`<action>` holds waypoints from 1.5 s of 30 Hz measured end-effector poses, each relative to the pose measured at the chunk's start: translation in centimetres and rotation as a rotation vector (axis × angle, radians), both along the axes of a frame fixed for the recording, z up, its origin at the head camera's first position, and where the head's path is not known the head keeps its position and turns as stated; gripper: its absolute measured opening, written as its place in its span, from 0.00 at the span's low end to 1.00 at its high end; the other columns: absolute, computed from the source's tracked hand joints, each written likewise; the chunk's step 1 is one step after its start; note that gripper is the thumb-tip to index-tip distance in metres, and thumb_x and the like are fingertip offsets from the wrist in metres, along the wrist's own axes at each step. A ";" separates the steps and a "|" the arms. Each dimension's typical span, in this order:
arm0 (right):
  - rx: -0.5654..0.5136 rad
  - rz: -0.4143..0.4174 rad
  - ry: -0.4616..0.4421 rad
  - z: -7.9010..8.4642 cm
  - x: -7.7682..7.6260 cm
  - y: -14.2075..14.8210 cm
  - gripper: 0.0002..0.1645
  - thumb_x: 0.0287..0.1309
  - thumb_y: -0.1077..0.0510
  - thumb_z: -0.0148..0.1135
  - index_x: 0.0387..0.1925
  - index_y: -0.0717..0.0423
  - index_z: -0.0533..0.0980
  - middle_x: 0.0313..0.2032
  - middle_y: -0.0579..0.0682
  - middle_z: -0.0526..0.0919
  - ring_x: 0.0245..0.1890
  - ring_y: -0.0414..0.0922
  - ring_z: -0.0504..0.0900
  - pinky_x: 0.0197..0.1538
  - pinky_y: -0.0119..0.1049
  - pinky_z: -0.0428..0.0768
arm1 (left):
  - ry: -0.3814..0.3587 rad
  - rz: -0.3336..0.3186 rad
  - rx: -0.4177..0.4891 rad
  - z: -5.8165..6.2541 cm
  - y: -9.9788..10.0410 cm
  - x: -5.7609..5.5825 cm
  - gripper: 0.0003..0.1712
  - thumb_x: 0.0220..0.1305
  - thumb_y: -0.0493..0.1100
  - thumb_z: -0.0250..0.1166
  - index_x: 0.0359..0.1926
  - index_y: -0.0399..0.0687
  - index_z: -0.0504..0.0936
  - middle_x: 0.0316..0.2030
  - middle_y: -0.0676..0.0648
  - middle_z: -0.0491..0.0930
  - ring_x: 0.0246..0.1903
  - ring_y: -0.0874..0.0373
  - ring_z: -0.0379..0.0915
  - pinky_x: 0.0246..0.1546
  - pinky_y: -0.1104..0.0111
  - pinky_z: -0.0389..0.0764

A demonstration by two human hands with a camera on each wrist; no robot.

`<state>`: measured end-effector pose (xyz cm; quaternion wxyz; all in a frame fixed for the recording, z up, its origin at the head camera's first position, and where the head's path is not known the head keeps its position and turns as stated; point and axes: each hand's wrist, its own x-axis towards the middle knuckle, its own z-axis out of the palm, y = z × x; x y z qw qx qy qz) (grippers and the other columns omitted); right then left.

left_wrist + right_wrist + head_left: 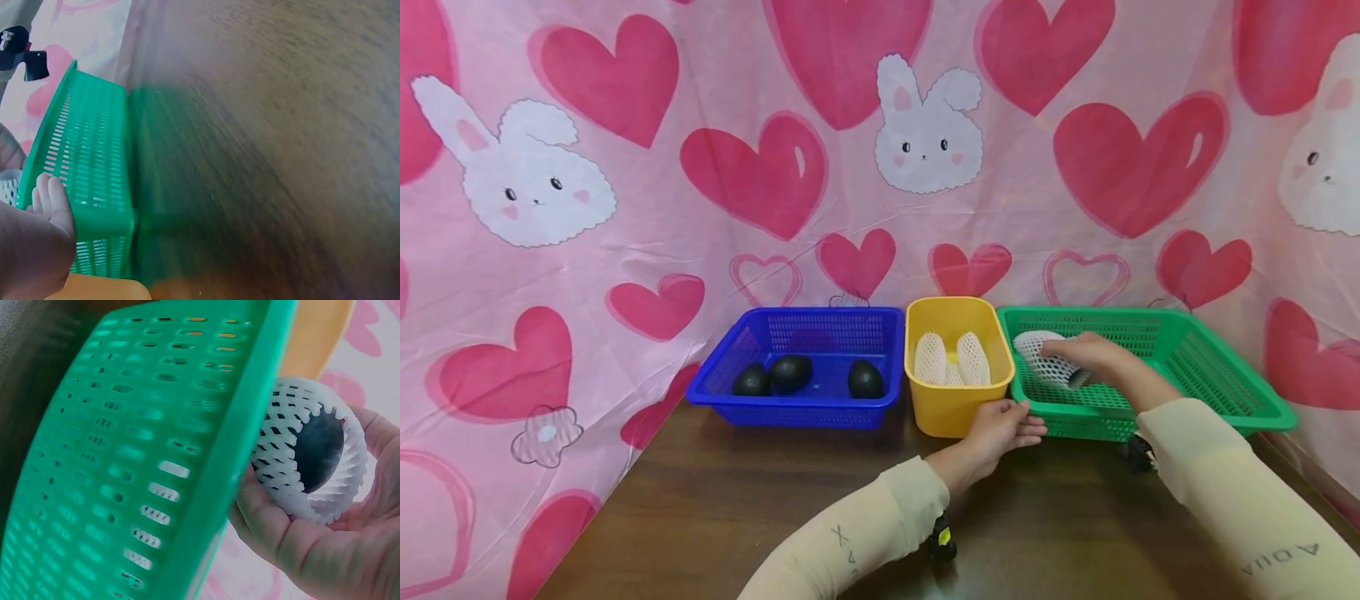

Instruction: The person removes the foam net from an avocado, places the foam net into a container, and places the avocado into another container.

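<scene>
My right hand (1099,358) grips a white foam net sleeve (1036,346) over the left part of the green basket (1240,367). Inside the sleeve's open end, the right wrist view shows a dark avocado (322,453); fingers and thumb curl round the netting. My left hand (997,431) is at the basket's front left corner, its fingers straight along the rim, close beside the yellow bin (943,412). Two more white foam net sleeves (930,360) stand upright in that bin, with more netting low between them.
To the left, a blue basket (820,412) holds three dark avocados (866,380). The blue basket, yellow bin and green basket stand in a row on a brown wooden table (700,500). Behind them hangs a pink cloth (850,208) with hearts and rabbits.
</scene>
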<state>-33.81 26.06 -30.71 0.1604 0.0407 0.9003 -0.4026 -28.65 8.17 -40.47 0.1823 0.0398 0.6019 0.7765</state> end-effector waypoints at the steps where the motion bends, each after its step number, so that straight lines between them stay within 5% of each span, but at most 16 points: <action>1: 0.003 0.001 0.009 0.2 0.1 0.0 0.45 0.63 0.41 0.55 0.58 0.80 0.58 0.44 0.65 0.74 0.39 0.51 0.78 0.49 0.50 0.79 | 0.000 -0.006 -0.002 0.0 0.0 0.0 0.12 0.71 0.43 0.57 0.39 0.36 0.79 0.35 0.39 0.84 0.38 0.49 0.83 0.41 0.60 0.82; 10: 0.038 0.040 0.078 1.7 1.5 0.1 0.44 0.63 0.40 0.56 0.55 0.80 0.61 0.43 0.66 0.76 0.38 0.51 0.78 0.40 0.42 0.82 | -0.012 -0.108 -0.035 0.3 -1.0 -0.3 0.17 0.72 0.43 0.57 0.46 0.29 0.79 0.37 0.38 0.84 0.39 0.48 0.83 0.42 0.60 0.81; 18: 0.031 0.072 0.129 2.3 2.8 -0.6 0.43 0.64 0.39 0.56 0.55 0.79 0.64 0.43 0.64 0.78 0.37 0.50 0.79 0.42 0.45 0.82 | 0.021 -0.237 -0.100 1.0 -3.6 -0.2 0.20 0.73 0.45 0.55 0.50 0.29 0.77 0.44 0.34 0.82 0.42 0.48 0.83 0.45 0.60 0.81; 31: -0.003 0.123 0.210 2.7 5.0 -1.6 0.43 0.64 0.41 0.58 0.59 0.76 0.62 0.47 0.66 0.78 0.39 0.51 0.80 0.42 0.46 0.82 | 0.094 -0.352 -0.155 2.7 -8.1 -0.2 0.19 0.75 0.45 0.52 0.50 0.31 0.77 0.47 0.31 0.80 0.42 0.49 0.82 0.47 0.58 0.80; 45: -0.024 0.253 0.336 2.0 6.9 -4.5 0.47 0.56 0.43 0.68 0.65 0.71 0.61 0.50 0.64 0.77 0.42 0.53 0.80 0.39 0.46 0.83 | 0.157 -0.309 -0.139 3.3 -12.6 0.2 0.22 0.75 0.44 0.51 0.53 0.25 0.74 0.43 0.34 0.82 0.43 0.47 0.82 0.47 0.58 0.80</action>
